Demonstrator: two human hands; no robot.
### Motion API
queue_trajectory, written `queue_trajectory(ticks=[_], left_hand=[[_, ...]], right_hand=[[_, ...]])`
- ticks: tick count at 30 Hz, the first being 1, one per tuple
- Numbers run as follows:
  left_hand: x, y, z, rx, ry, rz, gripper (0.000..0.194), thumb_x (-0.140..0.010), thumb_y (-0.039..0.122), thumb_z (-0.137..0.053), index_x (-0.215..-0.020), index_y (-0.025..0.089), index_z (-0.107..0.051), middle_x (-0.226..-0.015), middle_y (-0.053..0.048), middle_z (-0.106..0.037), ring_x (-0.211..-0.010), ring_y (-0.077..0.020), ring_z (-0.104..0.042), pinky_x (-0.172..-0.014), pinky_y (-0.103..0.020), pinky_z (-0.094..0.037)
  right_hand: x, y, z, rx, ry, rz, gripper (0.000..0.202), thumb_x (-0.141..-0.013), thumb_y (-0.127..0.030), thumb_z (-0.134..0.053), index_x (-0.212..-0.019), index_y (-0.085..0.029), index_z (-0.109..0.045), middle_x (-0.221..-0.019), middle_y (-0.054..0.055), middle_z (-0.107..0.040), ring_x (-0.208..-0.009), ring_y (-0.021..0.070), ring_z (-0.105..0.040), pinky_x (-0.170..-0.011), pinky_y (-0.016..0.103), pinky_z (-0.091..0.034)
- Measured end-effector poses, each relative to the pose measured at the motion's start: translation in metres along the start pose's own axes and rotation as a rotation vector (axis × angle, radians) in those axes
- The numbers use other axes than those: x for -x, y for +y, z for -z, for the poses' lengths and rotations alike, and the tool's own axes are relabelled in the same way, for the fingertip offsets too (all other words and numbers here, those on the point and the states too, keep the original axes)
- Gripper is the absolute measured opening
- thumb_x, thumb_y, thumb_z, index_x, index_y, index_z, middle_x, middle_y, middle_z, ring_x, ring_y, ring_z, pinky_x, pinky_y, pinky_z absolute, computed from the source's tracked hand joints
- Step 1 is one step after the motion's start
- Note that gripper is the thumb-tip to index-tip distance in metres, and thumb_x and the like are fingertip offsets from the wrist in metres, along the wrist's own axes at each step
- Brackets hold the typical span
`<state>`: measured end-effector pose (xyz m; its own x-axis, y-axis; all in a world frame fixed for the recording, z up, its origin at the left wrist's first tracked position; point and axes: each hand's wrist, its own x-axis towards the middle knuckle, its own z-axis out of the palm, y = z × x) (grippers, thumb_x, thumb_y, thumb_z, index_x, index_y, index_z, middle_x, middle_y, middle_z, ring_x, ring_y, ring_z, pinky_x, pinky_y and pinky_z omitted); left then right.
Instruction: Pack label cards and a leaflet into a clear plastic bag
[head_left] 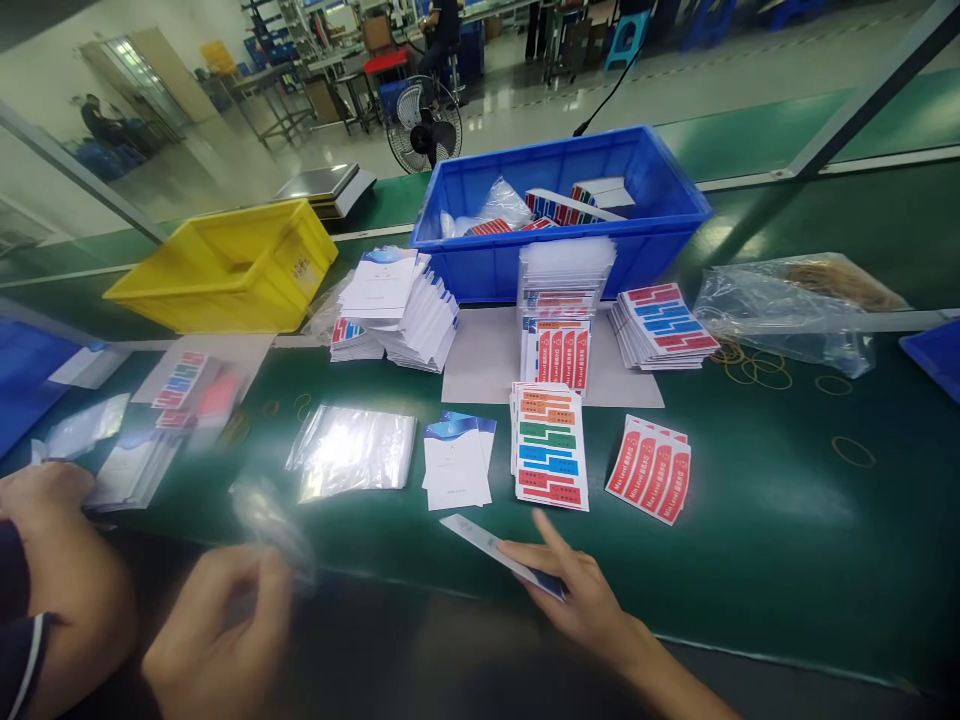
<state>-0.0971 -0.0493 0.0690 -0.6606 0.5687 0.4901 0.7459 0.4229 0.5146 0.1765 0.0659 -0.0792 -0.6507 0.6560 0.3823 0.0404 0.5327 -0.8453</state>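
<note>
My left hand [225, 625], smeared by motion, is closed in a pinch above the front edge of the green table. A blurred clear plastic bag [271, 520] hangs at its fingertips. In front of the card stacks, my right hand [574, 585] grips a thin white card or booklet [480, 540] with a blue end, index finger stretched out. Just beyond lie white leaflets with a blue top [456, 465], a pile of multicoloured sticker sheets [553, 450] and a few red label sheets [651, 470]. A stack of clear plastic bags [356, 452] lies flat between my hands.
A co-worker's arm [67, 560] reaches in at the left beside more cards and bags. Behind stand a yellow bin [225, 285], a blue bin [555, 250] and tall stacks of leaflets [405, 310] and sheets [664, 325]. Rubber bands [757, 368] lie scattered at right.
</note>
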Motion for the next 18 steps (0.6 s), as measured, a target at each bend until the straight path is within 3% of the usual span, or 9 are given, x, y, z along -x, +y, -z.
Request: queue_trajectory(ticks=[3,5,7,10,15,18], left_hand=[[0.008,-0.006,-0.026,-0.065,-0.234,-0.084,0.017,-0.082,0.029,-0.057,-0.067,0.021,-0.055,-0.069,0.003,-0.054,-0.061,-0.0111,-0.051,-0.057,-0.024,-0.040],[0.018,-0.006,-0.053,-0.100,-0.396,-0.135,0.024,-0.084,0.025,-0.050,-0.062,0.021,-0.045,-0.065,0.003,-0.047,-0.058,-0.0110,-0.047,-0.058,-0.025,-0.039],[0.032,-0.002,-0.078,-0.090,-0.540,-0.173,0.025,-0.085,0.022,-0.046,-0.062,0.021,-0.039,-0.065,0.003,-0.043,-0.058,-0.0109,-0.045,-0.058,-0.025,-0.038],[0.053,0.011,-0.103,-0.017,-0.662,-0.189,0.023,-0.085,0.017,-0.044,-0.063,0.022,-0.037,-0.066,0.003,-0.043,-0.059,-0.0107,-0.047,-0.058,-0.024,-0.038],[0.074,0.026,-0.118,0.073,-0.678,-0.145,0.023,-0.086,0.018,-0.042,-0.063,0.022,-0.039,-0.066,0.003,-0.045,-0.057,-0.0108,-0.049,-0.054,-0.023,-0.038],[0.082,0.026,-0.127,0.081,-0.649,-0.158,0.021,-0.085,0.017,-0.042,-0.065,0.022,-0.041,-0.070,0.001,-0.049,-0.058,-0.0111,-0.051,-0.054,-0.023,-0.040]], right_hand=[[-0.004,0.000,0.002,-0.078,-0.132,-0.215,0.039,-0.093,-0.020,-0.052,-0.132,-0.024,-0.056,-0.116,0.005,-0.070,-0.102,0.0253,-0.068,-0.086,0.033,-0.056],[-0.009,-0.009,0.003,-0.185,-0.080,-0.411,0.028,-0.094,-0.030,-0.052,-0.113,-0.021,-0.070,-0.103,0.006,-0.075,-0.090,0.0270,-0.071,-0.080,0.033,-0.058],[-0.013,-0.022,0.006,-0.330,0.009,-0.588,0.031,-0.093,-0.039,-0.053,-0.109,-0.019,-0.072,-0.098,0.007,-0.075,-0.087,0.0274,-0.071,-0.079,0.034,-0.058],[-0.016,-0.037,0.010,-0.430,0.073,-0.673,0.036,-0.091,-0.045,-0.054,-0.106,-0.018,-0.072,-0.100,0.008,-0.075,-0.090,0.0273,-0.069,-0.084,0.035,-0.056],[-0.014,-0.038,0.007,-0.233,-0.035,-0.727,0.039,-0.089,-0.047,-0.054,-0.084,-0.014,-0.075,-0.076,0.008,-0.073,-0.075,0.0286,-0.068,-0.070,0.035,-0.055],[-0.012,-0.033,0.003,-0.417,-0.092,-0.795,0.045,-0.087,-0.053,-0.055,-0.093,-0.013,-0.073,-0.079,0.009,-0.074,-0.077,0.0295,-0.067,-0.068,0.035,-0.055]])
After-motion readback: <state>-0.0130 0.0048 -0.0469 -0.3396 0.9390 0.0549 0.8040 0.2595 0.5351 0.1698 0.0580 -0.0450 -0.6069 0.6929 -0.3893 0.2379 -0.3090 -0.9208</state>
